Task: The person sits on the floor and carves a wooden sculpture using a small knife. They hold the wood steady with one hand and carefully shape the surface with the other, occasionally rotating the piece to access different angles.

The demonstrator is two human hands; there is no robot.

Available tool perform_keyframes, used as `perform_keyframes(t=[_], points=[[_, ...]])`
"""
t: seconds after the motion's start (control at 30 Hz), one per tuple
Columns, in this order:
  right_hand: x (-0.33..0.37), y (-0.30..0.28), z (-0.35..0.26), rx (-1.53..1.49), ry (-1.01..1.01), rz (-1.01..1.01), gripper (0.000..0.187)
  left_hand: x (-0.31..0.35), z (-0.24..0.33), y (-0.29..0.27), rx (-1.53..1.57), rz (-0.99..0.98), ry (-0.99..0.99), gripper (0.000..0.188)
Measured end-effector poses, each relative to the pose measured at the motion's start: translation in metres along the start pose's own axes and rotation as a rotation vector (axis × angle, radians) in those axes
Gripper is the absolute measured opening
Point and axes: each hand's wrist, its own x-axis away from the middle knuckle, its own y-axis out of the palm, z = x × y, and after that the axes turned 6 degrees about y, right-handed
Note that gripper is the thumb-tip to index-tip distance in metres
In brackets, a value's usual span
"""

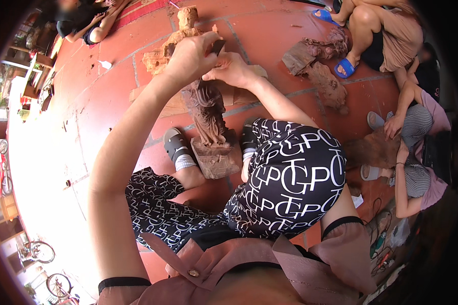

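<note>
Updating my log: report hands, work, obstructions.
Left hand pinches small dark angular piece; right hand close beside. Brown carved wooden statue, partly blocked by hands. Brown carved wooden pieces lie rightward, apart.

Head-worn fisheye (left of pair), facing down, near hands [192, 57].

Informal carving workshop, likely: brown carved figures [206, 109] on a red tiled floor [269, 28], people [394, 38] sitting around, bicycles [59, 285] parked at left.
</note>
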Motion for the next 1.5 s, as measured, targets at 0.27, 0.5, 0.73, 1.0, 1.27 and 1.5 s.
perform_keyframes(t=[0.27, 0.5, 0.73, 1.0, 1.27, 1.5], points=[[0.021, -0.003, -0.044, 0.268, 0.161, -0.049, 0.033, 0.013, -0.008, 0.002, -0.083, -0.138, 0.083, 0.025], [0.002, -0.003, 0.01, -0.188, 0.011, -0.037, 0.037, 0.007, -0.007, 0.009, -0.131, -0.09, 0.1, 0.033], [0.005, 0.002, 0.003, -0.025, -0.084, -0.003, 0.036, 0.018, -0.001, 0.01, -0.077, -0.106, 0.017, 0.025], [0.005, 0.005, 0.014, -0.026, -0.165, 0.033, 0.029, 0.012, 0.002, 0.008, -0.059, -0.133, -0.031, 0.026], [0.013, 0.006, 0.0, 0.135, -0.222, 0.059, 0.031, 0.021, -0.009, 0.017, -0.005, -0.019, 0.031, 0.024], [0.007, 0.006, 0.011, 0.011, -0.164, 0.017, 0.039, 0.019, -0.005, 0.014, -0.016, -0.059, 0.019, 0.024]])
